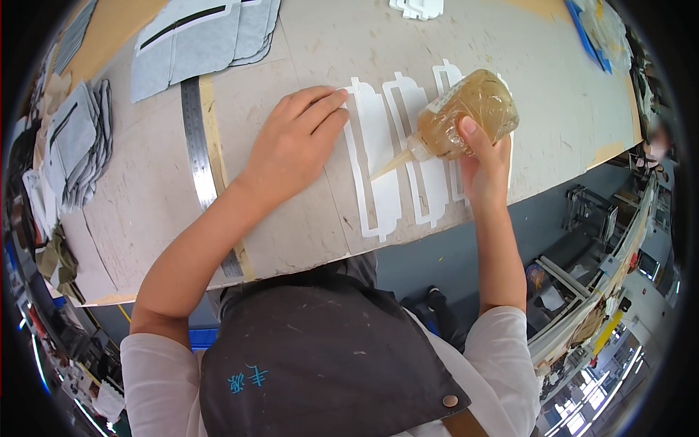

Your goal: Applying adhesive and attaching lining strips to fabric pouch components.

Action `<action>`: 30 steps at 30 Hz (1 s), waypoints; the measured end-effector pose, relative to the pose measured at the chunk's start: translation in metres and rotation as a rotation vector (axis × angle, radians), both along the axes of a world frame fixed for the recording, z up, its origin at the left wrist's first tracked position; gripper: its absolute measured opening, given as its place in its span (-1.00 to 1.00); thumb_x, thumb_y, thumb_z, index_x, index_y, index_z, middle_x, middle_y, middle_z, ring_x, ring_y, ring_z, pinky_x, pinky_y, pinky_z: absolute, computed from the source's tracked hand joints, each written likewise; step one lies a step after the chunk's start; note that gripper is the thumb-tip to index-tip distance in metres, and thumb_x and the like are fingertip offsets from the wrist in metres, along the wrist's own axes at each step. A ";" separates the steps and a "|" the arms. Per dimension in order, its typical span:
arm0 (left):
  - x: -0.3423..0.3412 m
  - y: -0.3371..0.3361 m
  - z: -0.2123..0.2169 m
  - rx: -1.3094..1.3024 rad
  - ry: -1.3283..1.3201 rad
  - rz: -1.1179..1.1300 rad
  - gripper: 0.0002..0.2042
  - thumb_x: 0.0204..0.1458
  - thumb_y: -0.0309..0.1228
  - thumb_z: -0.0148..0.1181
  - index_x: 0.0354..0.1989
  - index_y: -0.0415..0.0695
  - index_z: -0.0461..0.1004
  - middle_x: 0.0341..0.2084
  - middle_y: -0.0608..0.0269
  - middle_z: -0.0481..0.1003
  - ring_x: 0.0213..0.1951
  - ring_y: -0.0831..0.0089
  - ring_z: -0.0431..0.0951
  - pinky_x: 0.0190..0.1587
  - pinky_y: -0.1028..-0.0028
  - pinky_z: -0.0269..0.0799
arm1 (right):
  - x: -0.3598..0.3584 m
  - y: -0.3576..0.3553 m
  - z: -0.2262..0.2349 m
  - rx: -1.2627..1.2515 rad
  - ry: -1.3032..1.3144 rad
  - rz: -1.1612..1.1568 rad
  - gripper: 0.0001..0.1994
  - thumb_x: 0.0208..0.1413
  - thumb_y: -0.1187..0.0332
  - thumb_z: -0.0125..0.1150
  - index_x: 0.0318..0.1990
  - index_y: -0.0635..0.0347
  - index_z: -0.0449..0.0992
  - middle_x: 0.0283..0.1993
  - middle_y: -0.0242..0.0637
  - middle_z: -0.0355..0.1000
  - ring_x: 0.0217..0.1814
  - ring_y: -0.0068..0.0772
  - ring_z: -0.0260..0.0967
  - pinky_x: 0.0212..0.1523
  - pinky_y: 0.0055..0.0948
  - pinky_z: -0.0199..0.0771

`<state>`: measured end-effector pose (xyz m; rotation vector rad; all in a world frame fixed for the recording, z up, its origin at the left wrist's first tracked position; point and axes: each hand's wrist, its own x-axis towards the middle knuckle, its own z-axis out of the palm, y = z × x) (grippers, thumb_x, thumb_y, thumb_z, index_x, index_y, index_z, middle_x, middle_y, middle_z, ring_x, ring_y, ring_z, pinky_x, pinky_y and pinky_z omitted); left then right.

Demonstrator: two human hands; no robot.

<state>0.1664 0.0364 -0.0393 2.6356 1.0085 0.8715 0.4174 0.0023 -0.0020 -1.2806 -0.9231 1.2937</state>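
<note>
My right hand (484, 160) is wrapped round a squeeze bottle (473, 102) of amber liquid, tilted so its long tapered nozzle points down and left. The nozzle tip is over or touching the nearest white cut-out piece (378, 138), close to its long slot; I cannot tell which. Flat on the table, my left hand (295, 138) has its fingers stretched out, with the fingertips on the upper left corner of that same piece. A second white piece (413, 98) lies to its right. Further right, another white piece (448, 73) is partly hidden by the bottle and my right hand.
A metal ruler (194, 131) lies left of my left forearm, beside a tan strip. Stacked grey pieces with black slots (193, 44) lie at the far left, and another grey stack (76, 138) sits at the left edge. Small white pieces (419, 7) and a plastic bag (604, 25) lie far off.
</note>
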 end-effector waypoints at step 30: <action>-0.003 0.000 0.001 -0.018 0.013 0.025 -0.68 -0.24 -0.74 0.10 -0.22 -0.32 0.48 -0.07 0.12 0.47 0.02 0.10 0.41 0.03 0.30 0.41 | 0.022 -0.042 0.011 -0.080 0.651 0.032 -0.24 0.01 0.06 0.31 0.27 0.24 0.11 0.13 0.17 0.29 0.25 0.17 0.23 0.29 0.06 0.24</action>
